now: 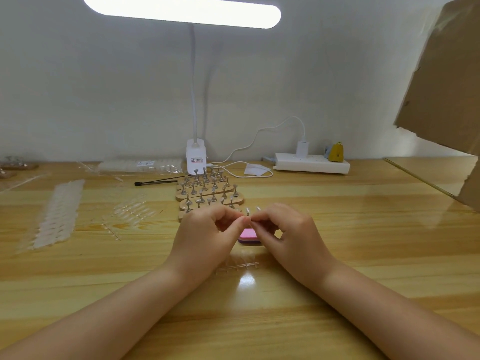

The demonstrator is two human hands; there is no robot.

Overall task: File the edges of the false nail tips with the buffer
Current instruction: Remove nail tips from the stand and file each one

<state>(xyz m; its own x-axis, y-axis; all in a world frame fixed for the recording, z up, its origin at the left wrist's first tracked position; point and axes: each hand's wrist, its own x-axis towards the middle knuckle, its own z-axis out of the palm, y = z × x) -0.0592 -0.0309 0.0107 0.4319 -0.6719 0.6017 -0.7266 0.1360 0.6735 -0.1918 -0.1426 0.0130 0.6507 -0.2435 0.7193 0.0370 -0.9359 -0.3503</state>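
Along the left of the glossy, pale wood-grain bench lies a long strip of milky translucent nail tips in ribbed rows. Just right of it sits a smaller fan of clear tips, almost glassy against the wood. Behind these, near the wall, lies a crinkled clear plastic packet, and a thin black-tipped tool lies flat beside it.

At the centre, rounded wooden holder bars carry small metal pegs with flared heads, stacked in rows toward the white clip base of a lamp, whose slim neck rises to a glowing oblong head.

In front of the bars, the left hand and right hand meet fingertip to fingertip, both with fingers curled. They pinch something small and clear between them, apparently a nail tip, though it is too faint to make out. Directly below the fingertips the pink buffer, a soft block with a purple underlayer, rests on the bench untouched. Nearer the viewer lies a clear sprue of tips.

To the right, a white power strip stands by the wall, and rough brown cardboard leans in at the edge.
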